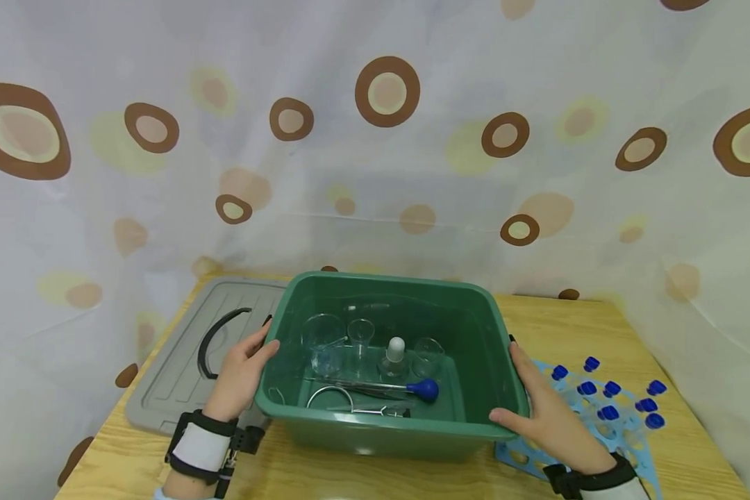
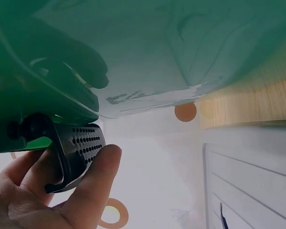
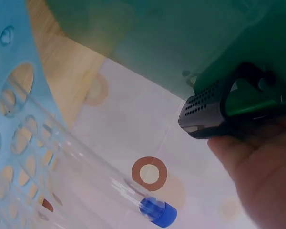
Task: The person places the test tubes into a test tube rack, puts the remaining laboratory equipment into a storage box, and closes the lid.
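Observation:
A green plastic bin [image 1: 381,439] is between my two hands. My left hand [image 1: 240,371] grips its left end, with the fingers around a black perforated handle [image 2: 78,148] in the left wrist view. At the right end my right hand [image 1: 550,417] holds the bin, its thumb over the rim; the matching black handle [image 3: 207,112] shows in the right wrist view. Inside lie glass beakers [image 1: 323,330], a small bottle with a white cap [image 1: 396,349], a dropper with a blue bulb [image 1: 423,390] and a metal ring on a rod [image 1: 331,390].
A grey lid [image 1: 169,368] with a black handle lies on the wooden table [image 1: 312,479] at the left. To the right, a light blue rack [image 1: 646,465] holds several clear tubes with blue caps [image 1: 608,412]. A patterned curtain [image 1: 350,167] hangs behind.

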{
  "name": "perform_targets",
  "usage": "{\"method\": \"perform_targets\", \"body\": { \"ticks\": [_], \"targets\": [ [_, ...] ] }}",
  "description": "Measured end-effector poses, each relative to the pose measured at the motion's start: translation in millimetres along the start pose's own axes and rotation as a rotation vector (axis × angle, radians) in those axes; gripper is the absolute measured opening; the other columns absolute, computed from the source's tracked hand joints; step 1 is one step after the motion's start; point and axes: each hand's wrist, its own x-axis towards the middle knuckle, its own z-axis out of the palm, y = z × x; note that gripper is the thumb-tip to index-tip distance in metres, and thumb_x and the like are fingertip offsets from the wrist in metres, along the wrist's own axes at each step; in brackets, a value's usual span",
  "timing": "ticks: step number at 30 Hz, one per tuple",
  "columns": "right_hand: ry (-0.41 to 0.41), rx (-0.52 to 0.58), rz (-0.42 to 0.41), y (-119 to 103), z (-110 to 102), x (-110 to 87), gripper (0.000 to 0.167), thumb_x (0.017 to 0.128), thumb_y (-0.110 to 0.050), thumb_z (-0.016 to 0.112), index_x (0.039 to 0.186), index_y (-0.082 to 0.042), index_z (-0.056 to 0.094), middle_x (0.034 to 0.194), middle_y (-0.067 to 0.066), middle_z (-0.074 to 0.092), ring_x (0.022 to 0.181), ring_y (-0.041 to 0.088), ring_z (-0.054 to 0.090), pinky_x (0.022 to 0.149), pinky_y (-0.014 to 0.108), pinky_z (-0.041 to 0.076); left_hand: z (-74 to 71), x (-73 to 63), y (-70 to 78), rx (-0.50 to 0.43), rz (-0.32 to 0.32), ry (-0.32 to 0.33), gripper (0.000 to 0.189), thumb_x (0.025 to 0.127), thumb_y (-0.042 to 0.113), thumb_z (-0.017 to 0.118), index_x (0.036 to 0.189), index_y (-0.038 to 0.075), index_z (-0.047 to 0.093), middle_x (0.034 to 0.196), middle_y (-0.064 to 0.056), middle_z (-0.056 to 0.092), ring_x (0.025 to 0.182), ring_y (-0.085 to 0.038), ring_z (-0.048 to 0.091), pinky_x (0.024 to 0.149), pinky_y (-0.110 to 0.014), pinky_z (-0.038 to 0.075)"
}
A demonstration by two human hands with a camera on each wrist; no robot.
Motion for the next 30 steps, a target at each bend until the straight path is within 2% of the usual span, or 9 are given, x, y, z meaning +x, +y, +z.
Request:
{"method": "perform_targets", "body": {
  "ticks": [6, 10, 17, 21, 24, 26, 28, 30],
  "targets": [
    [-0.018, -0.043, -0.108, 6.3, 1.0, -6.6, 0.107, 0.082, -0.045, 0.067, 0.150, -0.024, -0.012, 0.155, 0.024, -0.011, 0.132, 0.061, 0.006, 0.085, 0.077, 0.024, 1.5, 0.2, -0.2, 0.005, -0.004, 0.010, 0.051, 0.100, 0.025, 0.043, 0.146, 0.007, 0.031, 0.147, -0.021, 0.035, 0.134, -0.038, 0.036, 0.105, -0.053, 0.035],
    [-0.028, -0.052, -0.122, 7.5, -0.2, -10.4, 0.107, 0.081, -0.051, 0.066, 0.150, -0.026, -0.012, 0.155, 0.022, -0.013, 0.131, 0.062, 0.007, 0.082, 0.078, 0.026, 3.6, 0.4, 0.9, 0.007, 0.006, 0.012, 0.050, 0.100, 0.024, 0.043, 0.146, 0.006, 0.032, 0.148, -0.020, 0.034, 0.134, -0.037, 0.035, 0.105, -0.052, 0.035],
    [-0.036, -0.063, -0.083, 10.5, -3.6, -13.2, 0.104, 0.084, -0.041, 0.067, 0.150, -0.027, -0.012, 0.155, 0.022, -0.013, 0.131, 0.062, 0.008, 0.082, 0.076, 0.028, 8.7, -1.6, 3.0, -0.011, 0.012, 0.007, 0.050, 0.100, 0.024, 0.043, 0.146, 0.005, 0.031, 0.148, -0.019, 0.033, 0.134, -0.037, 0.036, 0.104, -0.051, 0.037],
    [-0.031, -0.041, -0.086, 13.4, -2.6, -15.8, 0.102, 0.085, -0.033, 0.067, 0.150, -0.028, -0.011, 0.155, 0.019, -0.015, 0.131, 0.062, 0.005, 0.081, 0.078, 0.025, 12.0, -3.4, 2.8, -0.022, 0.021, 0.016, 0.050, 0.100, 0.022, 0.043, 0.145, 0.004, 0.032, 0.147, -0.020, 0.035, 0.133, -0.037, 0.038, 0.103, -0.051, 0.038],
    [-0.009, -0.033, -0.097, 15.4, -0.9, -19.4, 0.099, 0.086, -0.027, 0.067, 0.151, -0.028, -0.008, 0.156, 0.017, -0.016, 0.132, 0.062, 0.004, 0.081, 0.078, 0.025, 13.4, -5.2, 3.1, -0.013, 0.013, 0.029, 0.050, 0.101, 0.027, 0.041, 0.145, 0.004, 0.034, 0.147, -0.021, 0.036, 0.133, -0.037, 0.038, 0.104, -0.051, 0.036],
    [0.006, -0.028, -0.111, 15.7, 0.7, -21.2, 0.098, 0.086, -0.023, 0.067, 0.151, -0.027, -0.005, 0.156, 0.017, -0.015, 0.132, 0.062, 0.004, 0.081, 0.077, 0.025, 11.2, -7.1, 1.6, 0.016, 0.016, 0.085, 0.049, 0.101, 0.030, 0.040, 0.143, 0.005, 0.038, 0.142, -0.021, 0.043, 0.129, -0.037, 0.043, 0.101, -0.051, 0.039],
    [0.015, -0.030, -0.122, 15.2, 2.3, -21.9, 0.097, 0.085, -0.021, 0.067, 0.152, -0.026, -0.003, 0.156, 0.017, -0.014, 0.132, 0.061, 0.005, 0.082, 0.077, 0.025, 5.7, -9.9, -3.6, 0.066, 0.019, 0.188, 0.047, 0.101, 0.032, 0.041, 0.139, 0.005, 0.044, 0.134, -0.022, 0.052, 0.121, -0.037, 0.051, 0.094, -0.050, 0.044],
    [0.017, -0.027, -0.125, 14.2, 3.1, -21.6, 0.098, 0.084, -0.021, 0.068, 0.152, -0.026, -0.003, 0.157, 0.016, -0.013, 0.132, 0.061, 0.006, 0.082, 0.077, 0.026, -1.9, -13.2, -13.9, 0.138, -0.005, 0.296, 0.044, 0.099, 0.030, 0.044, 0.134, 0.004, 0.051, 0.124, -0.022, 0.059, 0.113, -0.036, 0.056, 0.088, -0.048, 0.047]
  ]
}}
